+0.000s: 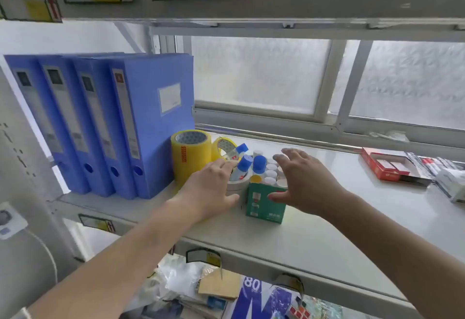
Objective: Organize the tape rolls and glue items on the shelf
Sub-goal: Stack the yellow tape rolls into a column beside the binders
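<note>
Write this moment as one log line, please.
left hand: open, on white tape | right hand: open, over green box | yellow tape: upright beside binders

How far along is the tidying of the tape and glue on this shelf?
Mostly grouped: the tall yellow tape stack stands beside the blue file boxes, with blue-capped glue bottles and the green box of glue sticks clustered next to it. The left hand rests at the white tape rolls; the right hand hovers open. One yellow roll leans tilted behind.
</note>
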{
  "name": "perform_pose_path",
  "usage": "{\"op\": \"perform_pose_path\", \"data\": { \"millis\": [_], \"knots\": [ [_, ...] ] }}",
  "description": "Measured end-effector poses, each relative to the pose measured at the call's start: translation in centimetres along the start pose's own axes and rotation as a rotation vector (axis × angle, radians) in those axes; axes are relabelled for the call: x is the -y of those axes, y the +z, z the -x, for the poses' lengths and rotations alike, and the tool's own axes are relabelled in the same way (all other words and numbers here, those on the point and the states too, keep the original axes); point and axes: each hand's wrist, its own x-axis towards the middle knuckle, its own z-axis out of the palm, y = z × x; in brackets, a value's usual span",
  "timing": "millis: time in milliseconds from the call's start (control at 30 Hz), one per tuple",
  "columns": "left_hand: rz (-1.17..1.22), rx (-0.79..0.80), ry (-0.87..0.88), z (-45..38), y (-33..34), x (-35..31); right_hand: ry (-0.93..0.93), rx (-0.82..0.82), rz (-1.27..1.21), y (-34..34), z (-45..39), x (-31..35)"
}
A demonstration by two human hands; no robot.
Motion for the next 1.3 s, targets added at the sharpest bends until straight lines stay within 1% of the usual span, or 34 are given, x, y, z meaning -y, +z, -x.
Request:
{"op": "perform_pose_path", "data": {
  "millis": [67, 133, 200, 267, 367, 500, 633, 800, 867, 933, 1033, 1133, 1200, 1300],
  "knots": [
    [-0.028, -0.014, -0.027, -0.6, 1.0, 0.4, -0.005, -0.06, 0.04, 0.8, -0.2, -0.1],
    [-0.083, 0.013, -0.053, -1.2, 2.1, 0.8, -0.031, -0.103, 0.113, 1.7, -0.3, 0.0],
    [-0.122, 0.05, -0.065, -1.9, 3.2, 1.2, -0.078, -0.096, 0.194, 2.3, -0.8, 0.2],
    [-0.126, 0.053, -0.068, -2.6, 3.7, 1.6, -0.117, -0.103, 0.264, 2.2, -1.3, 0.2],
    [-0.089, 0.061, -0.084, -3.4, 4.0, 1.9, -0.186, -0.115, 0.285, 2.4, -2.2, 0.3],
    [-0.089, 0.064, -0.065, -4.2, 4.8, 2.5, -0.186, -0.102, 0.25, 2.3, -3.2, 0.2],
    [-0.161, 0.081, -0.029, -5.1, 4.5, 2.4, -0.189, -0.04, 0.245, 2.0, -3.5, -0.1],
    [-0.123, 0.121, -0.009, -5.9, 4.2, 2.1, -0.169, 0.041, 0.271, 1.2, -3.1, 0.1],
    [-0.094, 0.112, -0.002, -5.9, 4.4, 2.0, -0.159, 0.069, 0.277, 1.0, -2.9, 0.1],
    [-0.078, 0.088, 0.002, -5.8, 4.7, 2.0, -0.176, 0.043, 0.286, 1.1, -2.5, 0.0],
    [-0.035, 0.014, -0.009, -5.2, 5.6, 2.3, -0.226, -0.052, 0.365, 1.7, -1.9, -0.4],
    [-0.119, -0.062, 0.004, -4.4, 6.1, 2.4, -0.242, -0.142, 0.361, 2.3, -1.3, -1.2],
    [-0.175, -0.054, 0.009, -4.2, 5.9, 2.2, -0.242, -0.15, 0.333, 2.5, -1.1, -1.5],
    [-0.222, 0.032, -0.012, -4.5, 5.2, 1.6, -0.214, -0.13, 0.265, 2.3, -1.1, -1.4]
  ]
}}
